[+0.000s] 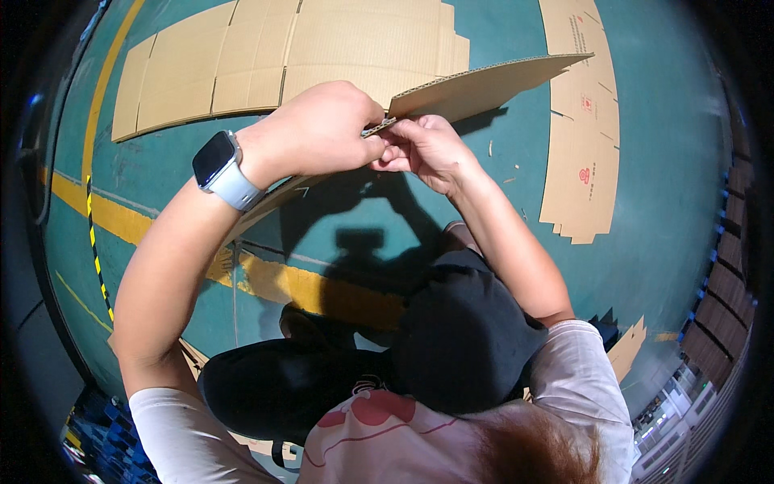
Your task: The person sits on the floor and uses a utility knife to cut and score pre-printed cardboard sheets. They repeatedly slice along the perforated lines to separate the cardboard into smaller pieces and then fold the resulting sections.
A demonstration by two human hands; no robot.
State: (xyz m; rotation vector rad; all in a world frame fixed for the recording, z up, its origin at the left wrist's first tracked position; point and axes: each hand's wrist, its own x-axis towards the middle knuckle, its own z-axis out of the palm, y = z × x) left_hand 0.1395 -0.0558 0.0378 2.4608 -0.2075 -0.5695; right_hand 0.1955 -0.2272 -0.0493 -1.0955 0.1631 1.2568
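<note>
A brown corrugated cardboard sheet [484, 87] stands tilted on its edge in front of me, its cut edge facing up. My left hand [326, 129] is closed over the sheet's upper edge, fingers bent down at a slot or fold. A smartwatch [216, 161] with a pale strap is on that wrist. Close beside it, my right hand [431, 152] pinches the same edge between thumb and fingers. The fingertips of both hands nearly meet, and what lies between them is partly hidden. Part of the sheet runs down to the left beneath my left forearm.
A flat, creased cardboard blank [242, 56] lies on the green floor [508, 194] ahead. Another printed cardboard blank [584, 137] lies to the right. Yellow floor stripes [278, 284] cross near my legs. Small scraps dot the floor, and stacked brown cardboard [717, 323] stands far right.
</note>
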